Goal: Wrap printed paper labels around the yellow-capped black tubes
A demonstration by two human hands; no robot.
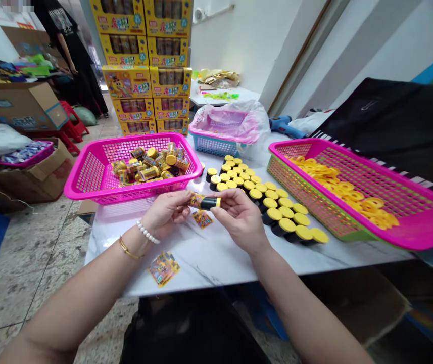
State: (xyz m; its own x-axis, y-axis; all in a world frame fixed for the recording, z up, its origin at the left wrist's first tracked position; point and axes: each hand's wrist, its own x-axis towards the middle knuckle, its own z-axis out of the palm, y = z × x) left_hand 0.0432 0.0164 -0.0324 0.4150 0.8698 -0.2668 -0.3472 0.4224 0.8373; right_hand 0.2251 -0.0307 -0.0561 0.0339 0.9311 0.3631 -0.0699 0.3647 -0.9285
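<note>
Between both hands, above the white table (pixel 216 258), lies a small black cup with a yellow base (pixel 209 203), tilted on its side. A printed sticker (pixel 196 200) is at its left end. My left hand (pixel 169 211) pinches the sticker, thumb and fingers together. My right hand (pixel 241 217) grips the cup's yellow end. Beneath them a loose printed sticker (pixel 202 219) lies on the tabletop, and a small pile of stickers (pixel 163 269) lies nearer the front edge. Rows of black cups with yellow tops (pixel 271 214) stand right of my right hand.
A pink basket (pixel 83 174) of labelled cups stands at left; another pink basket (pixel 421 212) with yellow rings is at right. Behind are a plastic-lined basket (pixel 216 144), stacked yellow boxes (pixel 127 83) and a blue power tool (pixel 286 126). A person (pixel 68 50) stands far left.
</note>
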